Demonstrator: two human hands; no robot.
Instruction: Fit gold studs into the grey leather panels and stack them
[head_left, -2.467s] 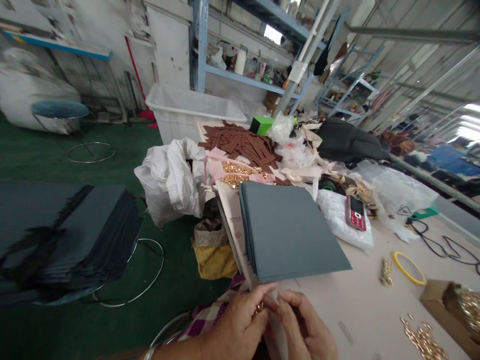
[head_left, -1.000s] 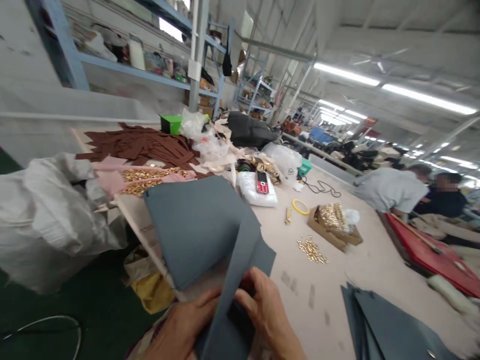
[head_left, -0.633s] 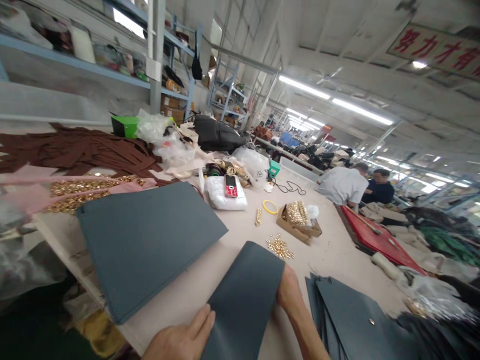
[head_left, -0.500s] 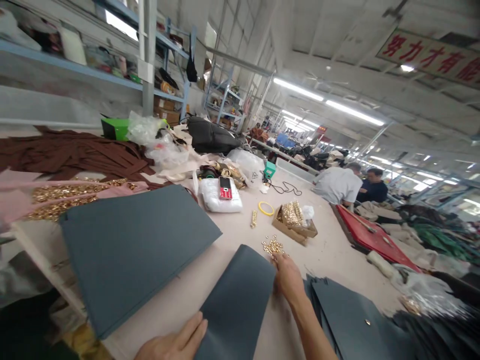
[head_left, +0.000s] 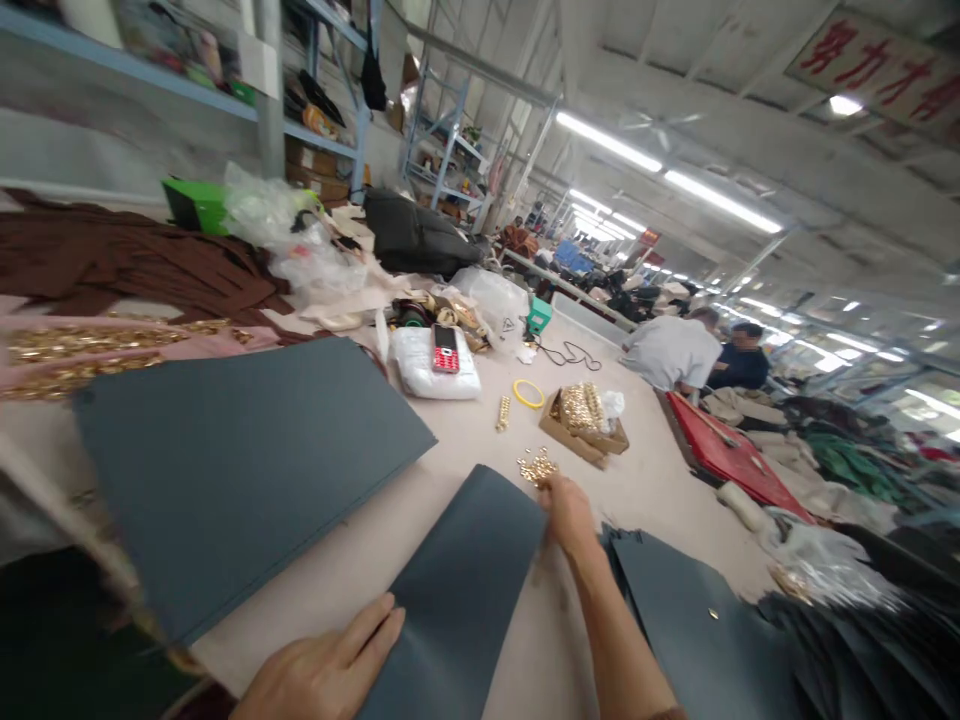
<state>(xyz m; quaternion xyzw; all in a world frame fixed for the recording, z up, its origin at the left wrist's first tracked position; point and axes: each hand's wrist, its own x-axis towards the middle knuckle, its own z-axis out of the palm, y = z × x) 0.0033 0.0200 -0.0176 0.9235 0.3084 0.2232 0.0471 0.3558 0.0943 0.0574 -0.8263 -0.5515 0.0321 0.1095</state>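
Observation:
A folded blue-grey leather-like sheet (head_left: 461, 575) lies at the front centre of the table. My left hand (head_left: 319, 660) grips its lower left edge, fingers together on top and thumb out of sight. Beyond the sheet's far right corner, my right hand (head_left: 568, 512) reaches a loose pile of small gold metal pieces (head_left: 537, 465). Its fingertips are pinched together at the pile's near edge; whether a piece is between them is hidden. The right wrist passes close beside the sheet.
Larger blue-grey sheets lie in a left stack (head_left: 255, 470) and a right stack (head_left: 690, 610), the right one bearing a gold piece. Behind are a carton of gold pieces (head_left: 574, 438), a yellow ring (head_left: 529, 394) and a phone (head_left: 445, 350) on a white packet. Two people (head_left: 675, 348) work farther off.
The camera view has shifted, so the table sits slightly higher and farther left. My right hand stays at the gold pieces, fingers pinched; my left hand stays on the folded sheet.

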